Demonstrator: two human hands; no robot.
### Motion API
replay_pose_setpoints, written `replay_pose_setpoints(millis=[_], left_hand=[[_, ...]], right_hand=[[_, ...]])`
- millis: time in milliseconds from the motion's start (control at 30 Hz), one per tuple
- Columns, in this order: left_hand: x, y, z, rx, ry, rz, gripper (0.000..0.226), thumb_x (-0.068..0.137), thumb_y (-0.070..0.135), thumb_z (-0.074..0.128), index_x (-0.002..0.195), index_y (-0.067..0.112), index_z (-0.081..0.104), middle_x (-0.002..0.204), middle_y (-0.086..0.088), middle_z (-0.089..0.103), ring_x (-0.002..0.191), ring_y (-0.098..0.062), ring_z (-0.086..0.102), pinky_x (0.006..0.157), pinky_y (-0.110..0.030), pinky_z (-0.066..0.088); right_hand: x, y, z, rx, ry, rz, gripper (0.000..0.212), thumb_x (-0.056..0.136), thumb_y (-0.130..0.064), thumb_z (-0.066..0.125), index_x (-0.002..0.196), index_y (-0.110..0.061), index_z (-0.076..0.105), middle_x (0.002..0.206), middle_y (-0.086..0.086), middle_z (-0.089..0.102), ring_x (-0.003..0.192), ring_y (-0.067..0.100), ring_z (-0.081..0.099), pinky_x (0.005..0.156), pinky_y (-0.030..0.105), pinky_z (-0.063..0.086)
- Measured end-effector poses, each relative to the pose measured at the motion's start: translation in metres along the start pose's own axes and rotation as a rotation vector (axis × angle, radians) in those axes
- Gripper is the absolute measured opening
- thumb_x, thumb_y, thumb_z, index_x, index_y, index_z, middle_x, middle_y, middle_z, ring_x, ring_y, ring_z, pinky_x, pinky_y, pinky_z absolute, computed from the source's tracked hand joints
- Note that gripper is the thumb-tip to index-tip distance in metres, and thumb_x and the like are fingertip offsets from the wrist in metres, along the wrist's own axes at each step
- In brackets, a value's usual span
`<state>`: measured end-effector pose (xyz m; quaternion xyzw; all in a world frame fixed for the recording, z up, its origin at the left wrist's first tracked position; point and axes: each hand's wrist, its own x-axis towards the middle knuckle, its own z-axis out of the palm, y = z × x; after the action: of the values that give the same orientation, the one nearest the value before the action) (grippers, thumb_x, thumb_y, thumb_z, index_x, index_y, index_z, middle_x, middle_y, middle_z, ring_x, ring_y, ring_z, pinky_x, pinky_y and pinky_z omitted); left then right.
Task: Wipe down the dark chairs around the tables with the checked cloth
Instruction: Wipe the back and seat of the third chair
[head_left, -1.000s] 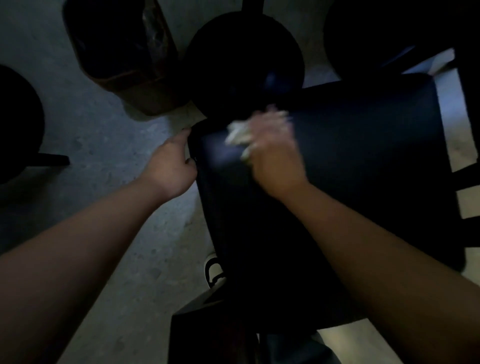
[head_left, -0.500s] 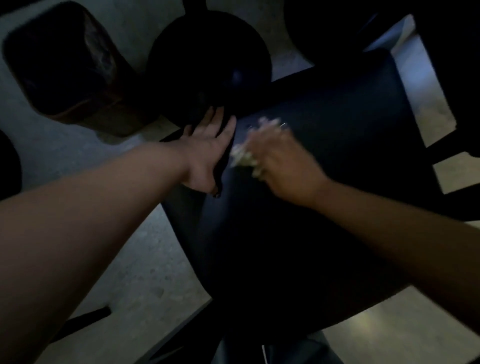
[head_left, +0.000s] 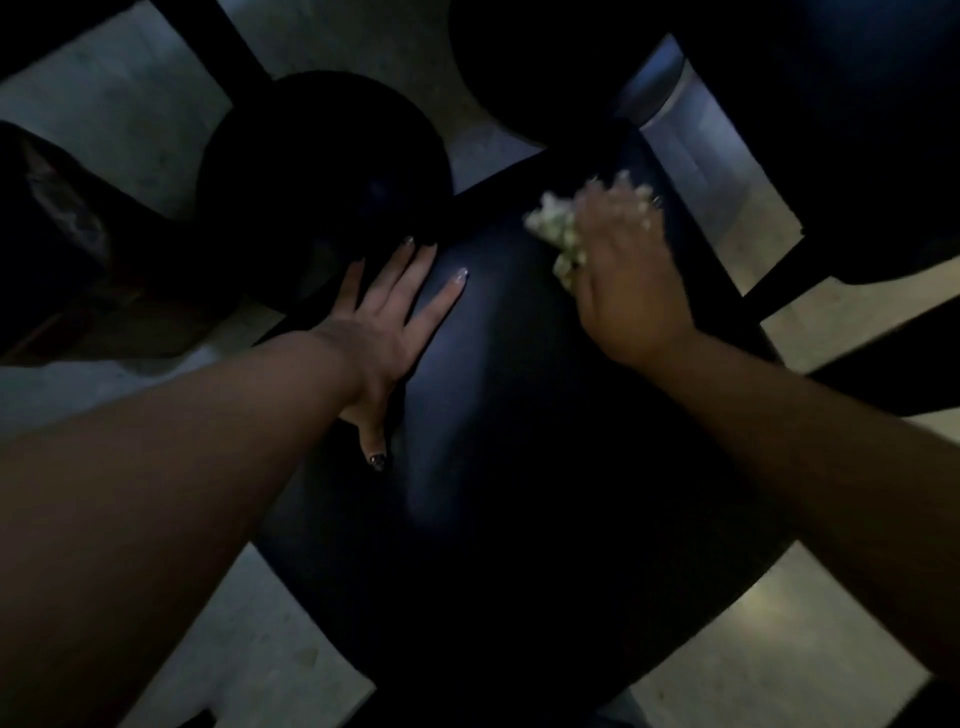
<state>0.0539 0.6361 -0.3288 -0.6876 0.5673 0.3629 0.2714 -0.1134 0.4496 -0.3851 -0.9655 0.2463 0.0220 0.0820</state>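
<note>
The right hand (head_left: 628, 275) bunches the cloth (head_left: 558, 236) under curled fingers, pressing it on the chair seat (head_left: 519, 441) toward one o'clock. The left hand (head_left: 384, 332) lies flat, fingers spread, on the seat's edge at ten o'clock. Beyond it, at eleven o'clock, stands a round black stool (head_left: 322, 176) on the pale floor (head_left: 104, 104).
</note>
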Motion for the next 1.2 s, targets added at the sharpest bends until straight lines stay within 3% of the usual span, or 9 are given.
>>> replay_pose_setpoints(millis=[100,233,400,500,600,733,867,1033,1200], left_hand=[[0.0,0.0,0.0,-0.013,-0.025,-0.001,0.179,0.027,0.065,0.089,0.115,0.022,-0.062,0.115,-0.011,-0.069,0.119,-0.031,-0.056,0.111,-0.06,-0.014],[0.002,0.0,-0.003,-0.033,-0.046,-0.001,0.18,0.026,0.065,0.088,0.115,0.024,-0.062,0.119,-0.013,-0.068,0.126,-0.033,-0.052,0.11,-0.058,-0.017],[0.004,0.003,-0.004,-0.02,-0.085,-0.025,0.179,0.026,0.066,0.088,0.11,0.023,-0.064,0.116,-0.013,-0.069,0.117,-0.032,-0.057,0.109,-0.059,-0.017],[0.006,0.004,-0.005,-0.016,-0.096,-0.028,0.179,0.026,0.068,0.087,0.111,0.023,-0.064,0.122,-0.015,-0.066,0.115,-0.033,-0.058,0.107,-0.057,-0.019],[0.007,0.002,-0.003,-0.007,-0.096,-0.023,0.18,0.026,0.069,0.086,0.116,0.02,-0.062,0.123,-0.016,-0.065,0.119,-0.034,-0.056,0.108,-0.059,-0.017],[0.008,-0.001,-0.001,0.002,-0.083,0.02,0.179,0.027,0.07,0.086,0.117,0.019,-0.061,0.119,-0.014,-0.068,0.115,-0.033,-0.06,0.109,-0.061,-0.016],[0.003,-0.003,-0.005,0.02,-0.057,0.054,0.177,0.031,0.071,0.084,0.117,0.019,-0.061,0.124,-0.017,-0.065,0.116,-0.036,-0.058,0.109,-0.063,-0.013],[-0.012,0.008,-0.019,0.036,0.028,0.122,0.163,0.049,0.066,0.082,0.135,0.014,-0.046,0.138,-0.018,-0.053,0.133,-0.039,-0.042,0.114,-0.064,-0.003],[0.02,0.037,-0.075,0.013,0.211,0.233,0.158,0.053,0.054,0.088,0.144,0.016,-0.036,0.144,-0.011,-0.049,0.138,-0.038,-0.036,0.114,-0.06,-0.001]], right_hand=[[0.042,0.036,-0.011,0.059,0.035,0.264,0.057,0.091,-0.022,0.033,0.142,0.004,0.034,0.148,0.025,0.034,0.139,0.039,0.028,0.115,0.046,0.016],[0.056,0.041,-0.011,0.143,0.088,0.484,0.046,0.098,-0.022,0.034,0.137,0.001,0.041,0.137,0.023,0.047,0.126,0.035,0.042,0.105,0.036,0.025],[0.008,0.009,0.009,0.115,0.109,0.436,0.064,0.086,-0.023,0.032,0.145,0.003,0.029,0.151,0.022,0.031,0.141,0.039,0.022,0.116,0.048,0.007],[0.024,0.015,0.0,0.116,0.095,0.39,0.066,0.087,-0.029,0.027,0.144,0.004,0.031,0.148,0.024,0.034,0.139,0.04,0.026,0.116,0.048,0.011],[0.057,0.03,-0.013,0.145,0.035,0.481,0.054,0.095,-0.032,0.03,0.14,-0.001,0.036,0.144,0.021,0.038,0.136,0.035,0.031,0.112,0.041,0.018],[0.05,0.014,-0.008,0.075,0.099,0.592,0.054,0.093,-0.024,0.036,0.14,0.002,0.034,0.149,0.024,0.029,0.144,0.04,0.011,0.117,0.047,0.001],[0.004,0.004,-0.003,0.133,0.163,0.679,0.058,0.087,-0.024,0.043,0.141,-0.004,0.038,0.141,0.024,0.037,0.134,0.042,0.029,0.11,0.045,0.015],[-0.026,-0.007,0.003,0.203,0.197,0.725,0.059,0.084,-0.02,0.031,0.138,0.003,0.042,0.135,0.027,0.047,0.122,0.044,0.046,0.105,0.051,0.034],[0.004,-0.006,-0.001,0.23,0.214,0.77,0.055,0.091,-0.023,0.028,0.139,0.001,0.041,0.14,0.021,0.045,0.129,0.036,0.041,0.111,0.046,0.029]])
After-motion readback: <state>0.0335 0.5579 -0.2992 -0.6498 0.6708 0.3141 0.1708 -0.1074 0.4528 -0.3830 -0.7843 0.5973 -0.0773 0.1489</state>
